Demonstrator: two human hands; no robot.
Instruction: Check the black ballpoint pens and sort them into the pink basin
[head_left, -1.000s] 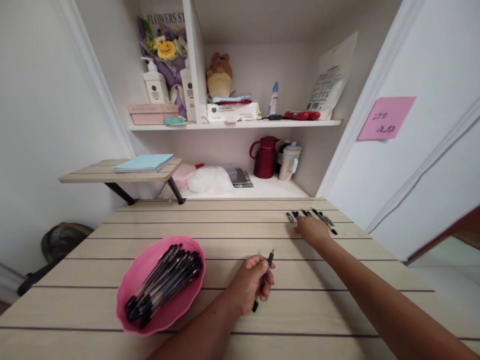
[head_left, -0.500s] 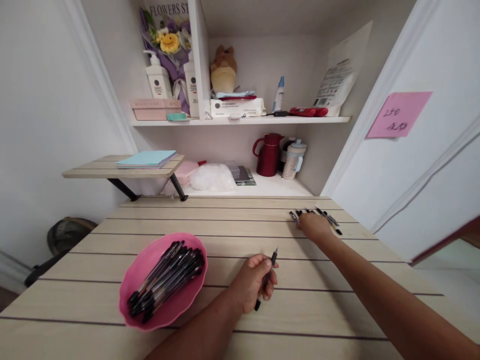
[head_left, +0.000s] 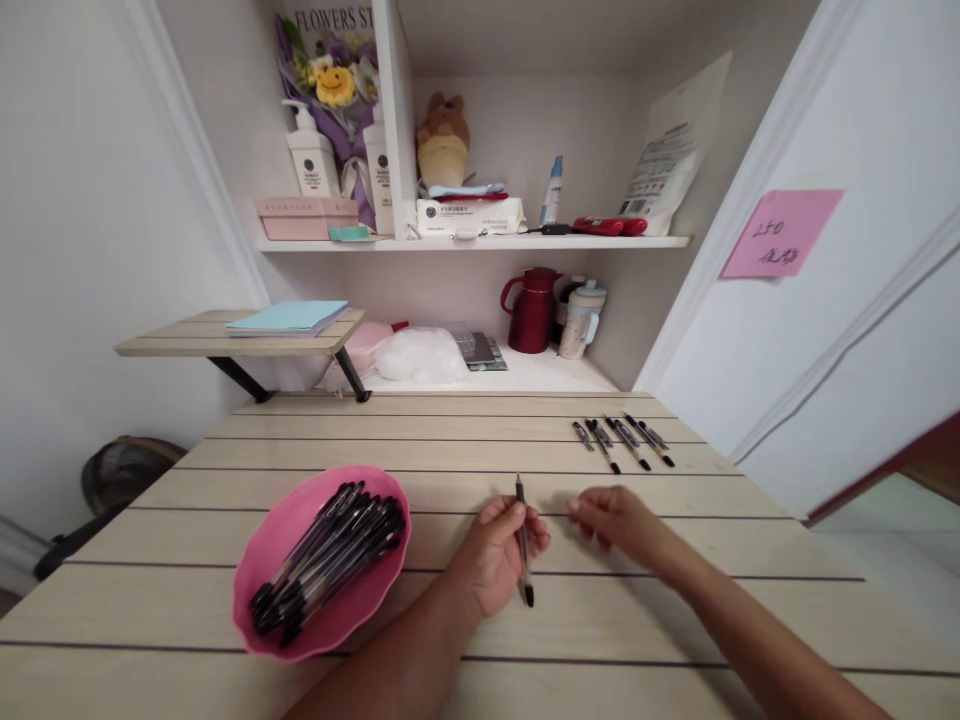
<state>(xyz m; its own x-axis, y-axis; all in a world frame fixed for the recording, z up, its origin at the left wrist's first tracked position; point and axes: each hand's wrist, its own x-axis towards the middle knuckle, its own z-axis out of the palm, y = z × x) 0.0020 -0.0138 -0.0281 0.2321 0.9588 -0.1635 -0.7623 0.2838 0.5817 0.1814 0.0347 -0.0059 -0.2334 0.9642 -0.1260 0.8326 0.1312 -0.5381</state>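
My left hand (head_left: 495, 550) is closed around a pen (head_left: 524, 540), its bare writing tip pointing up and away and its dark end towards me. Just to the right, my right hand (head_left: 619, 520) hovers over the table, fingers loosely bent and somewhat blurred, with nothing visible in them. Farther back at the right lies a row of pens (head_left: 628, 445) with separate dark caps beside them. One pen cap (head_left: 583, 436) lies at the row's left end. A pink scalloped bowl (head_left: 251, 555) at the left holds many black-ended pens (head_left: 337, 555).
The slatted wooden table (head_left: 420, 440) backs onto a white shelf unit. A small raised stand (head_left: 165, 335) with blue paper (head_left: 289, 316) occupies the back left. Behind are a red jug (head_left: 531, 315), a cup (head_left: 581, 320) and a white plastic bag (head_left: 420, 355).
My right hand has left the row of pens and come back towards my left hand. The cap at the row's left end is now uncovered. My left hand has turned its pen more upright.
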